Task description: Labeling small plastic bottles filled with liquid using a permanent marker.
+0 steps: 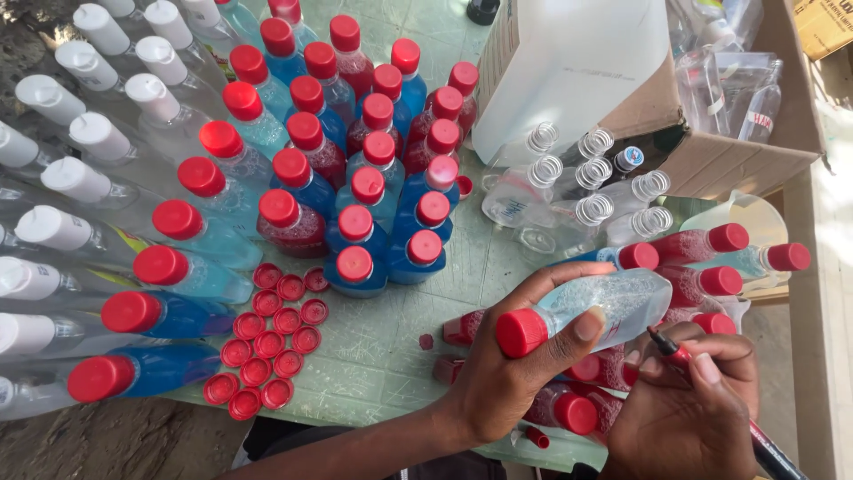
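From the head view, the left hand [511, 369] was wrapped around a clear bottle [604, 307] with a red cap, fingers curled over the top and thumb pressed just below the cap, holding it tilted on its side above the green table [382, 347]. The right hand [693, 409] sat just beside it, pinching a red marker [711, 391] between thumb and fingers, tip pointed at the bottle's side and seemingly touching it, though the contact was hard to make out. Under both hands lay a heap of red-capped bottles [711, 267] on their sides, some reddish, some pale blue. To the left, loose red caps [271, 342] clustered flat on the table. Beyond them stood blue and red filled bottles [355, 196] packed close, and further left a fan of white-capped bottles [80, 178]. Uncapped empty bottles [569, 191] stood near a big translucent jug [577, 62] and a cardboard box [746, 133] at the top right.
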